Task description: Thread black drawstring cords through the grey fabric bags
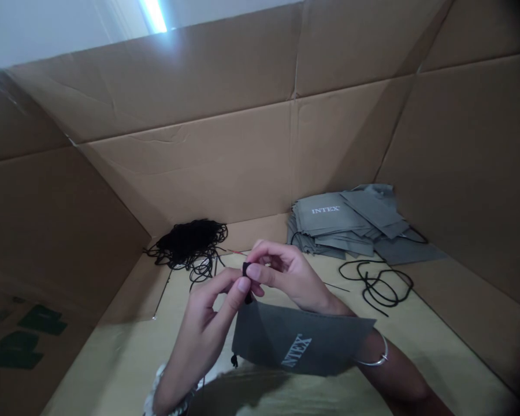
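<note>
My left hand [208, 315] and my right hand [288, 274] meet above a grey INTEX drawstring bag [299, 344]. Both pinch a small black piece, apparently a cord lock [247, 269], between thumb and fingers at the bag's top corner. A short black cord end hangs just below the pinch. The bag droops from my hands toward me, logo facing up. My right wrist wears a thin silver bracelet [379, 355].
Tall cardboard walls [225, 156] enclose the work surface on three sides. A stack of folded grey INTEX bags [338, 222] lies at the back right, loose black cord [379, 283] in front of it. A tangle of black cords [193, 242] sits at the back left.
</note>
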`<act>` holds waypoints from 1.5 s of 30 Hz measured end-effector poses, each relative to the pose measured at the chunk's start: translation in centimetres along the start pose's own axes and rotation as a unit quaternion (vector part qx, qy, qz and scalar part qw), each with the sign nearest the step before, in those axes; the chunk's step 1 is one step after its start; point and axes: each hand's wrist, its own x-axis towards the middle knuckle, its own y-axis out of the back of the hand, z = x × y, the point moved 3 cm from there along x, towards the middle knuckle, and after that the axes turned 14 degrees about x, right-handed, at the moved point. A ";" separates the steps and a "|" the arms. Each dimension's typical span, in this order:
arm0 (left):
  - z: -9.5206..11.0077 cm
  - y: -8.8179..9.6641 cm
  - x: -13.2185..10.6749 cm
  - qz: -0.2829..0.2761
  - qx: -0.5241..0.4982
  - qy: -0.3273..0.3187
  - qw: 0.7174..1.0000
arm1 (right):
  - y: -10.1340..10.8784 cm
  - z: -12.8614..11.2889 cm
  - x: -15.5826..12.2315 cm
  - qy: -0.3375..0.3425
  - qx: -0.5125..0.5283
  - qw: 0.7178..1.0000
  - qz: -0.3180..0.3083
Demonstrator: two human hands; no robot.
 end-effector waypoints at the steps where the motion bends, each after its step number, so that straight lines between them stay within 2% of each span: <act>1: 0.0 0.0 0.0 -0.002 0.000 0.000 1.000 | 0.1 0.0 0.0 -0.006 0.007 1.000 -0.002; 5: -0.2 0.0 0.4 -0.021 -0.007 0.000 1.000 | 0.3 0.1 0.2 -0.034 0.028 0.999 -0.025; 9: -0.6 -0.1 0.9 -0.065 -0.020 0.000 0.998 | 0.6 -0.1 0.6 -0.076 0.020 0.995 -0.055; 13: -1.1 0.0 1.0 -0.104 -0.025 0.029 0.994 | 1.3 -0.2 0.9 -0.069 -0.025 0.997 -0.039; 16: -1.1 0.2 0.9 -0.096 -0.029 0.034 0.994 | 1.7 -0.2 1.0 -0.054 -0.036 0.998 -0.024; 25: -1.3 0.5 0.8 -0.078 -0.045 0.039 0.995 | 1.8 -0.8 0.6 -0.092 -0.068 0.993 0.006; 37: -1.3 0.6 1.1 -0.091 -0.018 0.030 0.995 | 2.1 -0.8 0.6 -0.066 -0.105 0.992 0.013; 41: -1.4 0.6 1.0 -0.107 -0.006 0.029 0.994 | 1.8 -1.0 0.7 -0.077 -0.142 0.987 -0.010; 45: -1.5 0.2 1.0 -0.148 -0.006 0.038 0.988 | 1.3 -1.5 0.5 -0.075 -0.208 0.972 -0.076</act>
